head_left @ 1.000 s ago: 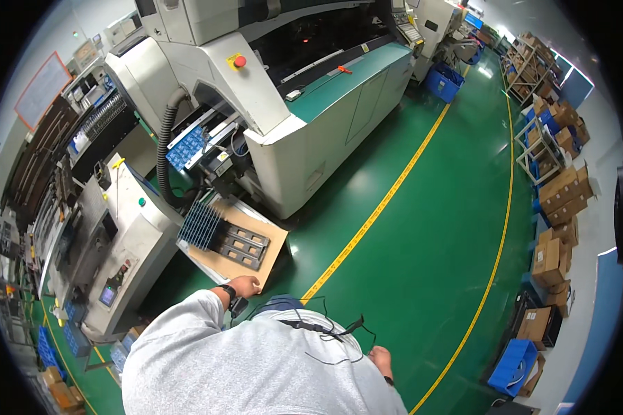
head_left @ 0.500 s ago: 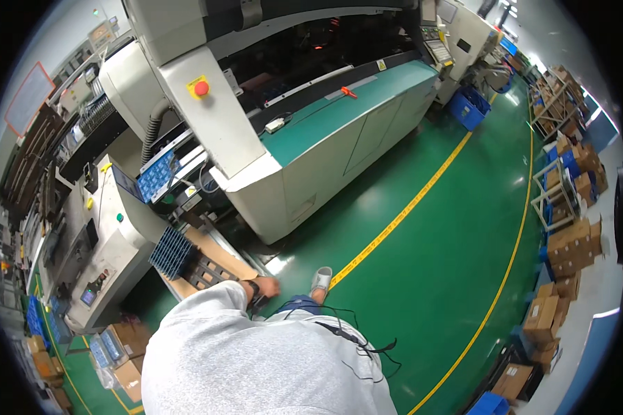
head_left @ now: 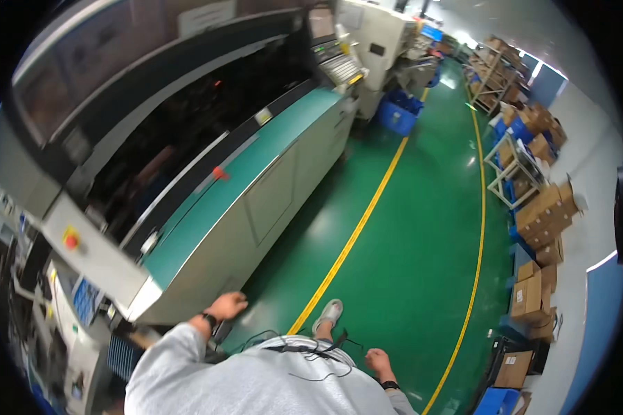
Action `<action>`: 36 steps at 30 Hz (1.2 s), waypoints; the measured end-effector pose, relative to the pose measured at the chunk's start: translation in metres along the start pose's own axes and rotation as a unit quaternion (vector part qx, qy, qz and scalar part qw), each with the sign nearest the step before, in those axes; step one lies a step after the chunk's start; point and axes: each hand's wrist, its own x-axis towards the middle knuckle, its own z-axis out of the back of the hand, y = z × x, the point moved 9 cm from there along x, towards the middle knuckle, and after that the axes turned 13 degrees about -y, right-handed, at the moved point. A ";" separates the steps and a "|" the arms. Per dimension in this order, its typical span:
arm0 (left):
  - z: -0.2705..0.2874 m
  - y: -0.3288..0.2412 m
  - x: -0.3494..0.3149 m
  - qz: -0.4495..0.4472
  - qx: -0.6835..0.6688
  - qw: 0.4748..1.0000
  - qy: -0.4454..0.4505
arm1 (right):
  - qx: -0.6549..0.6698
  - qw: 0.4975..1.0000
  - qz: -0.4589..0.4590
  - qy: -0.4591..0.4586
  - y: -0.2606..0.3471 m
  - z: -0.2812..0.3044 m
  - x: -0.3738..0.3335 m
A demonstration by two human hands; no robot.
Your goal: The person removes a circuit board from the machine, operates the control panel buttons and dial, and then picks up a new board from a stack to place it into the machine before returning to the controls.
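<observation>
My left hand (head_left: 228,305) hangs beside the lower front panel of a large machine (head_left: 218,259), its fingers loosely bent and partly apart, with nothing seen in them. A dark band circles that wrist. Low in the head view, my right hand (head_left: 378,361) is over the green floor with its fingers curled in; no object shows in it, and a dark band is on this wrist too. One light shoe (head_left: 329,315) of mine stands by the yellow floor line. Dark cords (head_left: 318,353) hang at my waist.
The machine has a green ledge (head_left: 256,169), a red emergency button (head_left: 70,238) and a keyboard panel (head_left: 340,69). Ahead stands a blue bin (head_left: 399,114). Cardboard boxes (head_left: 547,216) and a white rack (head_left: 509,169) line the right side. Yellow lines (head_left: 367,221) mark the floor.
The view has turned right and moved forward along the machine. My left hand now hangs closer to its front panel. My right hand has come into view.
</observation>
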 end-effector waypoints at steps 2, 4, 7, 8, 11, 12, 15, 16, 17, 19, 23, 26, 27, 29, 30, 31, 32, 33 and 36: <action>-0.008 0.011 0.009 0.080 0.016 0.997 0.006 | -0.033 0.998 -0.016 0.051 0.014 -0.002 0.049; -0.016 0.020 0.013 0.147 0.038 0.988 0.028 | -0.163 0.986 0.036 0.015 0.032 0.018 0.089; -0.020 0.005 0.027 0.175 0.042 0.981 0.070 | -0.463 0.842 0.257 0.101 0.087 0.033 0.147; -0.020 -0.006 0.034 0.177 0.042 0.978 0.099 | -0.592 0.705 0.378 0.104 0.107 0.029 0.164; 0.024 -0.060 0.076 0.088 0.099 0.991 -0.005 | -0.651 0.642 0.384 0.128 0.159 0.046 0.241; 0.041 -0.060 0.083 0.171 0.041 0.984 -0.034 | -0.709 0.579 0.379 0.135 0.174 0.046 0.263; 0.120 -0.096 0.112 0.112 0.017 0.974 -0.198 | -0.373 0.897 0.232 0.042 0.268 0.059 0.316; 0.154 -0.109 0.116 0.056 0.020 0.952 -0.301 | -0.092 0.996 -0.007 -0.007 0.270 0.063 0.333; 0.178 -0.092 0.119 0.143 -0.003 0.941 -0.306 | -0.066 0.996 -0.024 0.055 0.296 0.038 0.338; 0.248 -0.087 0.113 0.124 0.038 0.882 -0.452 | -0.082 0.996 -0.018 0.044 0.335 0.007 0.353; 0.348 -0.015 0.092 0.272 0.034 0.754 -0.597 | -0.133 0.983 0.026 0.122 0.355 -0.066 0.386; 0.399 0.048 0.088 0.299 0.027 0.696 -0.652 | -0.190 0.945 0.139 0.227 0.338 -0.132 0.404; 0.413 0.065 0.081 0.291 0.064 0.657 -0.693 | -0.247 0.930 0.168 0.216 0.341 -0.142 0.408; 0.429 0.120 0.070 0.356 0.072 0.609 -0.706 | -0.296 0.920 0.173 0.190 0.358 -0.167 0.409; 0.431 0.147 0.066 0.375 0.074 0.605 -0.699 | -0.304 0.919 0.172 0.184 0.371 -0.183 0.404; 0.433 0.173 0.068 0.385 0.100 0.638 -0.659 | -0.312 0.917 0.172 0.180 0.385 -0.199 0.396; 0.435 0.207 0.076 0.421 0.132 0.706 -0.554 | -0.309 0.919 0.172 0.173 0.402 -0.218 0.389; 0.430 0.239 0.083 0.456 0.160 0.765 -0.425 | -0.307 0.920 0.174 0.171 0.420 -0.237 0.380; 0.407 0.289 0.093 0.416 -0.159 0.793 -0.416 | -0.294 0.923 0.187 0.161 0.474 -0.282 0.358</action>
